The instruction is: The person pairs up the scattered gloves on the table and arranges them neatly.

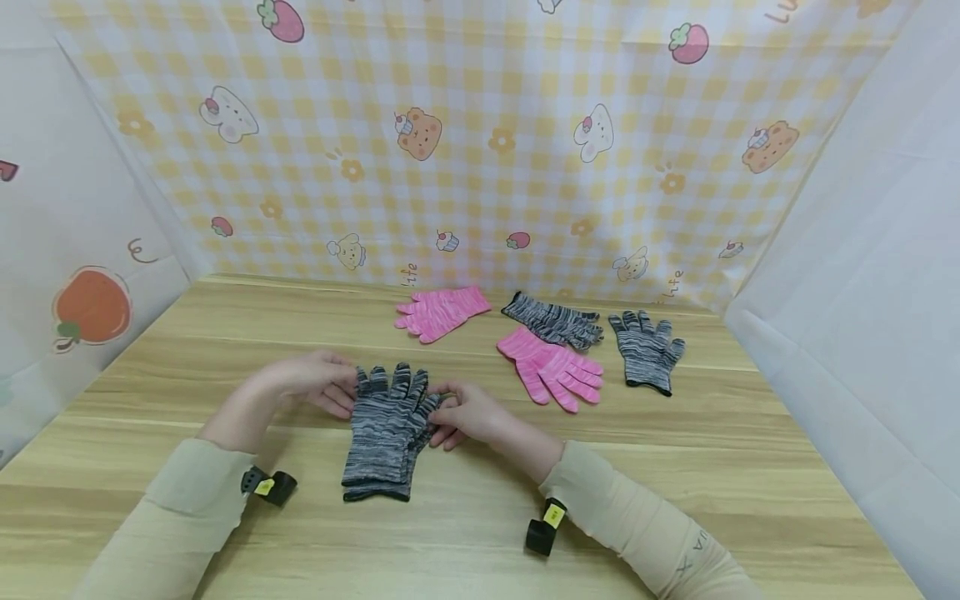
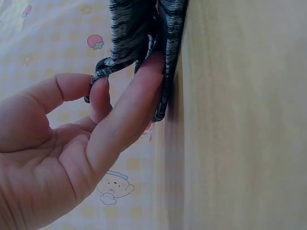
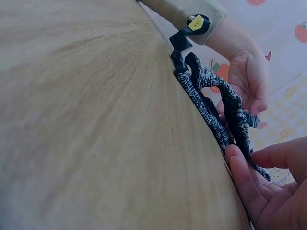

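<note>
Two black-and-grey striped knit gloves [image 1: 378,433] lie one over the other on the table, fingers pointing away from me and dark cuffs toward me. My left hand [image 1: 324,385] pinches the upper glove at its left finger, and the left wrist view shows thumb and finger on the striped edge [image 2: 103,69] while another finger reaches between the layers. On the other side, my right hand [image 1: 465,414] pinches the glove's thumb. In the right wrist view the upper glove [image 3: 235,108] stands lifted in an arch over the lower one [image 3: 204,108].
Behind and to the right lie two pink gloves, one at the back [image 1: 442,313] and one nearer [image 1: 553,371]. A striped glove [image 1: 551,320] partly touches the nearer pink one, and another striped glove [image 1: 648,352] lies at the right. A checked cloth [image 1: 480,183] hangs behind the table.
</note>
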Tool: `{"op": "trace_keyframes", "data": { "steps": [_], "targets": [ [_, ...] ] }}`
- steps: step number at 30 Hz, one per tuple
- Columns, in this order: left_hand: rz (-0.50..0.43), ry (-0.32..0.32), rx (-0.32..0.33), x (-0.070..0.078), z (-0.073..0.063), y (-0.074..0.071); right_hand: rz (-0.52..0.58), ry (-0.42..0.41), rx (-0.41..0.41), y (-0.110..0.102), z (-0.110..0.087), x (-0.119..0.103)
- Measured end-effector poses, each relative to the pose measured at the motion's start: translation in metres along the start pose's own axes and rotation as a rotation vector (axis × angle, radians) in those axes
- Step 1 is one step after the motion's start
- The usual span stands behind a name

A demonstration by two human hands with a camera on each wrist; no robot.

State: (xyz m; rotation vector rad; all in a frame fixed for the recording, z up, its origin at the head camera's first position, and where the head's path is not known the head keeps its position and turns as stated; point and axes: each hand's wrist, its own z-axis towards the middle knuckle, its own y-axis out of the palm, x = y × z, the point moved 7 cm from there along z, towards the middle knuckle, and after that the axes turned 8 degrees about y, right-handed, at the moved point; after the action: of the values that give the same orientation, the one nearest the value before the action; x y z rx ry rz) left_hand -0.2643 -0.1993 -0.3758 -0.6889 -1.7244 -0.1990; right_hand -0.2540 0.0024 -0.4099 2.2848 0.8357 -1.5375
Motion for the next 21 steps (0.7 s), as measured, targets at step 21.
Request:
{"op": "trace_keyframes", "data": {
  "steps": [21],
  "targets": [
    [0.187,-0.017,0.008,0.0007,-0.0013,-0.0046,0.04,0.002,0.019,-0.003,0.0023,0.0012]
  ]
}}
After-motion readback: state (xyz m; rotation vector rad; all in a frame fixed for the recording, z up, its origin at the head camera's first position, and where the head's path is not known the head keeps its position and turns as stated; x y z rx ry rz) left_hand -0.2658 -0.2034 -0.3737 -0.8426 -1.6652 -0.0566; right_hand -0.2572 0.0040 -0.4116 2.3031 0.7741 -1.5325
